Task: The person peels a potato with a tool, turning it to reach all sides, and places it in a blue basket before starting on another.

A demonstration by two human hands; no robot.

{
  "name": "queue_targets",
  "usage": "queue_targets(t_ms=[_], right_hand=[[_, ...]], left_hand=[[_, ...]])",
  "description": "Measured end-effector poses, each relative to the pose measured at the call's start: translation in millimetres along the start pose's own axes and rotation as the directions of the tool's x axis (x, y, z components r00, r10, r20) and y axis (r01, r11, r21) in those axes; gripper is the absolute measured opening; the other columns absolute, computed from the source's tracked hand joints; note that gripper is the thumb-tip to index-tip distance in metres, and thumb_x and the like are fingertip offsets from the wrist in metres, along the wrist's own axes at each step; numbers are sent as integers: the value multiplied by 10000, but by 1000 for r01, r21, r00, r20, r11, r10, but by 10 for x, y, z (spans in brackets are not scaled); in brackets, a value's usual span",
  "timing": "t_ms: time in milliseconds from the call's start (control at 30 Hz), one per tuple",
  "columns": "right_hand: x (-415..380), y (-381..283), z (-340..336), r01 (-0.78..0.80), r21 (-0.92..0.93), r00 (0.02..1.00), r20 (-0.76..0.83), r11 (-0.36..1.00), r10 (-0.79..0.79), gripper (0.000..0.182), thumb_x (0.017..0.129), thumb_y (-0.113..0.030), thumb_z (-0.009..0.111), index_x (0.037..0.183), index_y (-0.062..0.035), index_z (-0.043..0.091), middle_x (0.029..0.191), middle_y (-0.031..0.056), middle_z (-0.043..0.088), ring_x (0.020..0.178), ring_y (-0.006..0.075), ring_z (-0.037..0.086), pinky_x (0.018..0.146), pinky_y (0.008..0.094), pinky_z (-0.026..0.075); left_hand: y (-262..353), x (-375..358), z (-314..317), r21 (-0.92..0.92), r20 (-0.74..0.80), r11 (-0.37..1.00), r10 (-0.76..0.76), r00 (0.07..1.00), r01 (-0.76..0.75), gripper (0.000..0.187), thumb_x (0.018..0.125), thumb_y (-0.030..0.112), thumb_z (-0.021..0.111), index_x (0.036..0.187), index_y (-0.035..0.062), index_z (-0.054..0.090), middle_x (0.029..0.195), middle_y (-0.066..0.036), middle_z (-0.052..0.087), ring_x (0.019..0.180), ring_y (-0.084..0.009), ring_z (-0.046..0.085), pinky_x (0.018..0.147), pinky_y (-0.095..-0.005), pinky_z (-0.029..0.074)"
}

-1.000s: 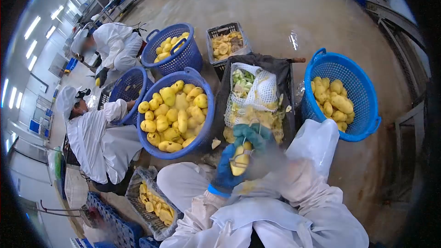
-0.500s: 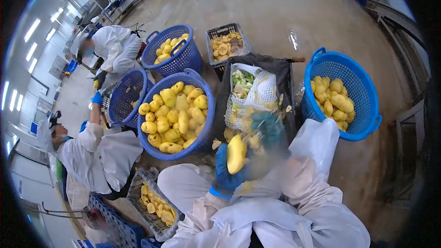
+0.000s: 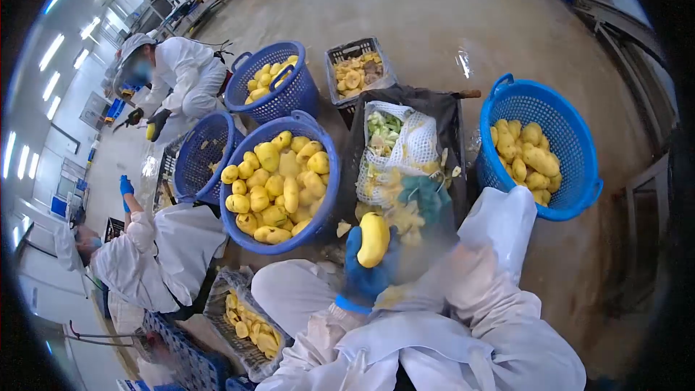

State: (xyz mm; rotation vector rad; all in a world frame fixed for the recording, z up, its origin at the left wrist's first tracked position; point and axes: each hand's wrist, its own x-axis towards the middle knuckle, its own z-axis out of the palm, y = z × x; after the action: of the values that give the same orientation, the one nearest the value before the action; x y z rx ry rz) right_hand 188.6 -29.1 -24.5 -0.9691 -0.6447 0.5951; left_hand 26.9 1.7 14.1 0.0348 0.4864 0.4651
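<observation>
A yellow mango (image 3: 373, 240) lies upright in my left hand (image 3: 368, 273), whose blue-gloved fingers close around it from below and behind. Just to its right and farther out, my right hand (image 3: 427, 199) in a green-teal glove hangs over the scrap crate (image 3: 456, 130). Its fingers look curled, but blur hides what they grip. Below that hand the crate, lined with dark material, holds a white net (image 3: 413, 141), green scraps (image 3: 384, 130) and pale yellow peelings (image 3: 402, 228).
Mangoes fill a purple-blue basket (image 3: 323, 206) at left; paler ones sit in a blue basket (image 3: 579, 145) at right. Farther off are another full basket (image 3: 300, 94) and a crate of pieces (image 3: 391, 76). Cut pieces lie in a crate (image 3: 217, 297) near my leg. Two co-workers (image 3: 159, 246) sit left.
My left hand has tilted the mango more upright and slightly nearer its own side. My right hand has shifted slightly. At left, one co-worker's blue-gloved hand has moved away and down.
</observation>
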Motion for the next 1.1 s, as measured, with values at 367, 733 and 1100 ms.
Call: queue_targets(t_ms=[367, 733, 1100], right_hand=[[-296, -446, 272, -154, 133, 968, 221, 979, 122, 335, 963, -271, 500, 1098, 16, 609, 1013, 100, 661, 851, 182, 635, 752, 351, 529], [-114, -66, -66, -85, 122, 995, -50, 989, 92, 277, 973, -204, 435, 1034, 1, 611, 875, 77, 644, 816, 172, 629, 763, 315, 513], [20, -317, -107, 7, 135, 996, -91, 991, 5, 370, 987, -320, 447, 1015, 3, 624, 904, 95, 645, 836, 191, 624, 809, 333, 504]], left_hand=[[-152, 164, -47, 807, 526, -9, 467, 711, -591, 328, 911, 345, 547, 1127, 98, 552, 1009, -87, 609, 880, -238, 611, 658, -254, 499], [-191, 32, 175, 588, 185, 696, 378, 907, -411, 400, 822, 21, 659, 1181, 65, 487, 1050, -90, 593, 878, -181, 612, 719, -277, 515], [-87, -77, -67, 686, 226, 661, 206, 952, -306, 469, 860, 2, 606, 1283, 92, 427, 1175, -124, 570, 831, -181, 601, 683, -285, 521]])
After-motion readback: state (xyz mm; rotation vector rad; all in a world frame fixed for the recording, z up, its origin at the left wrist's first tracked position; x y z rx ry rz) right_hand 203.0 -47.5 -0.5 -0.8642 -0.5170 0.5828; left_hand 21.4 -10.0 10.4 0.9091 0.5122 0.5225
